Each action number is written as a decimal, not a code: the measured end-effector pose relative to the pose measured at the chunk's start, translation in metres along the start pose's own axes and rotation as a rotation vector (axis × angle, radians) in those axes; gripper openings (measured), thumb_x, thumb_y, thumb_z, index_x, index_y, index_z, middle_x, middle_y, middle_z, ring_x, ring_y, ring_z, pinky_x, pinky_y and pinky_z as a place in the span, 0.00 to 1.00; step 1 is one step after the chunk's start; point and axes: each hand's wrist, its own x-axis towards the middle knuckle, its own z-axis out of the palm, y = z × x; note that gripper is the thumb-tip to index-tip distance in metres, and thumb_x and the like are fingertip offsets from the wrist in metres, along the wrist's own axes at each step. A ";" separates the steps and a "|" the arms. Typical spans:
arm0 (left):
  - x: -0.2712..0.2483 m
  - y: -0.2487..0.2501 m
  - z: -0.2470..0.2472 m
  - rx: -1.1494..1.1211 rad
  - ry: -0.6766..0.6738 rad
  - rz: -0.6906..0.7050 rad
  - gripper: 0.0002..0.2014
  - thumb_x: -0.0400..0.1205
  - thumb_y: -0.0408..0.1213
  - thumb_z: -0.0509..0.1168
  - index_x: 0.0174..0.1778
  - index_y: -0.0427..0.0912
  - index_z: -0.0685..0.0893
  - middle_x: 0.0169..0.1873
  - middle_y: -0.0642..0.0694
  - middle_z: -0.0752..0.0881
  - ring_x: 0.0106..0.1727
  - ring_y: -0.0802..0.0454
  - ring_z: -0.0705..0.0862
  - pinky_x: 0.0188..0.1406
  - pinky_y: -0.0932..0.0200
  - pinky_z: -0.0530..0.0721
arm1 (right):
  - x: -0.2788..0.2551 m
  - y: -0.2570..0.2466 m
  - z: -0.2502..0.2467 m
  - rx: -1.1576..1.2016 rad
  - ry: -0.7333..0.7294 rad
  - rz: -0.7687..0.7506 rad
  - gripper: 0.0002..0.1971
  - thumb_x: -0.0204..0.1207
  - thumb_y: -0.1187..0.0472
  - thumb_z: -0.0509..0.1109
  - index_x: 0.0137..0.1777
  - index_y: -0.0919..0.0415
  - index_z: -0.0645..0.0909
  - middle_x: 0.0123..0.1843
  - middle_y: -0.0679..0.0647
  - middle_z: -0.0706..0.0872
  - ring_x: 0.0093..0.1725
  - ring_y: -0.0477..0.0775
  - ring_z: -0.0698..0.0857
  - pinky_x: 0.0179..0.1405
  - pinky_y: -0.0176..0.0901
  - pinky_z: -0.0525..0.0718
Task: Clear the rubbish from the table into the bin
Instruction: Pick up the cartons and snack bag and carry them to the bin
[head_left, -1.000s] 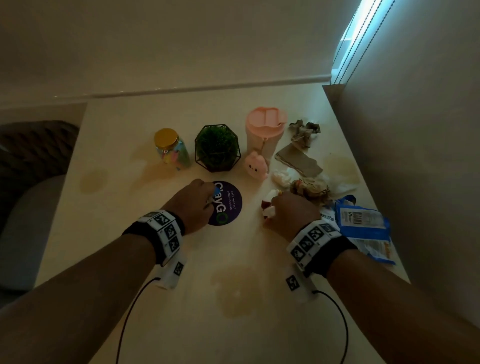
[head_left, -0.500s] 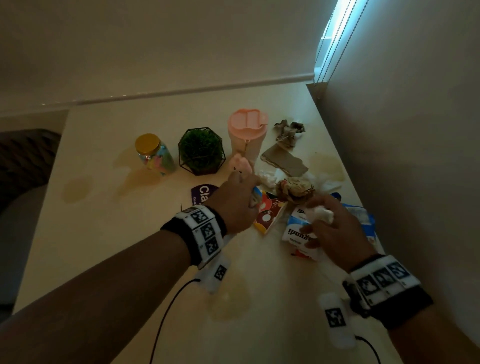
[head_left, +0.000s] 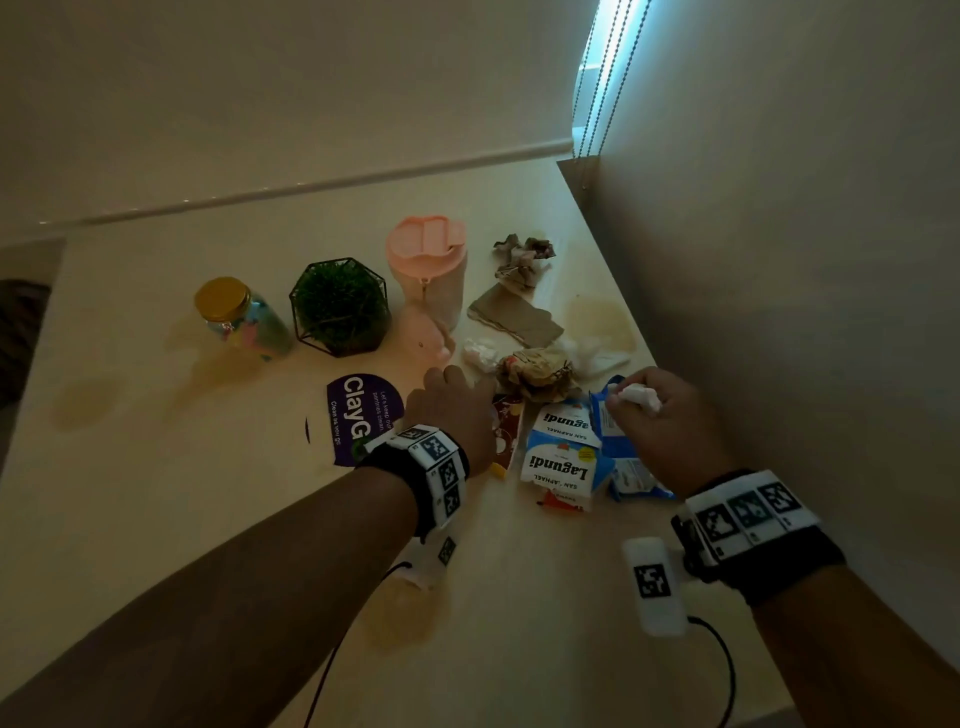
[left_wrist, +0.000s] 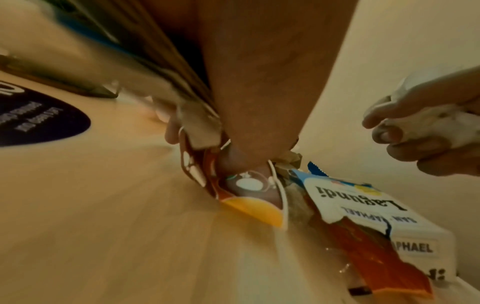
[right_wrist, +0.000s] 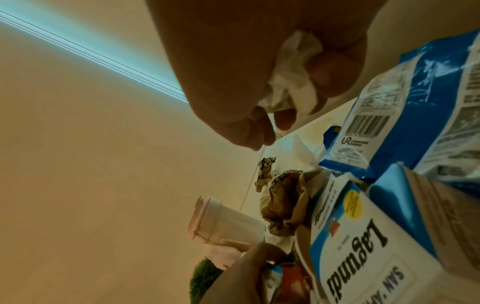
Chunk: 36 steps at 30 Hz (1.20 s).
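Observation:
My right hand (head_left: 657, 415) hovers over the blue packet (head_left: 623, 457) and grips a crumpled white tissue (head_left: 640, 397), which also shows in its fist (right_wrist: 293, 67). My left hand (head_left: 452, 410) holds a small white and blue wrapper (right_wrist: 272, 273) and its thumb presses into a red and orange wrapper (left_wrist: 249, 205) on the table. A torn white Lagundi box (head_left: 563, 452) lies between the hands. Behind them lie a brown paper ball (head_left: 540, 369), another white tissue (head_left: 480, 353), a cardboard scrap (head_left: 514, 319) and crumpled paper (head_left: 522, 260). No bin is in view.
A pink tumbler (head_left: 428, 270), a pink figure (head_left: 428, 332), a plant in a black wire frame (head_left: 340, 306) and a gold-lidded jar (head_left: 239, 317) stand at the back. A purple sticker (head_left: 363, 415) lies left of my hand. A wall (head_left: 779, 312) borders the table's right edge.
My left hand moved right from the purple sticker onto the red wrapper. My right hand left that spot and moved right, lifting a white tissue. The view turned to the right.

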 end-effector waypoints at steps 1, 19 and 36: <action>0.000 -0.001 0.000 0.018 -0.019 -0.009 0.26 0.76 0.53 0.66 0.68 0.53 0.69 0.64 0.39 0.72 0.64 0.38 0.70 0.52 0.45 0.75 | 0.002 0.002 -0.001 -0.013 -0.010 -0.004 0.06 0.75 0.62 0.70 0.37 0.57 0.80 0.37 0.56 0.85 0.41 0.57 0.85 0.42 0.55 0.84; -0.028 -0.043 -0.009 -0.250 -0.024 -0.006 0.12 0.76 0.37 0.70 0.53 0.53 0.79 0.55 0.43 0.71 0.50 0.40 0.79 0.51 0.44 0.85 | -0.006 0.034 -0.033 -0.263 0.043 0.095 0.03 0.78 0.57 0.70 0.46 0.56 0.82 0.47 0.57 0.84 0.47 0.57 0.86 0.34 0.35 0.79; -0.063 -0.059 -0.005 -0.354 0.027 -0.054 0.11 0.76 0.36 0.68 0.52 0.54 0.78 0.51 0.49 0.70 0.45 0.49 0.73 0.45 0.50 0.81 | -0.016 -0.010 0.047 -0.222 -0.328 0.339 0.15 0.68 0.50 0.80 0.47 0.56 0.82 0.47 0.52 0.89 0.44 0.48 0.88 0.39 0.44 0.88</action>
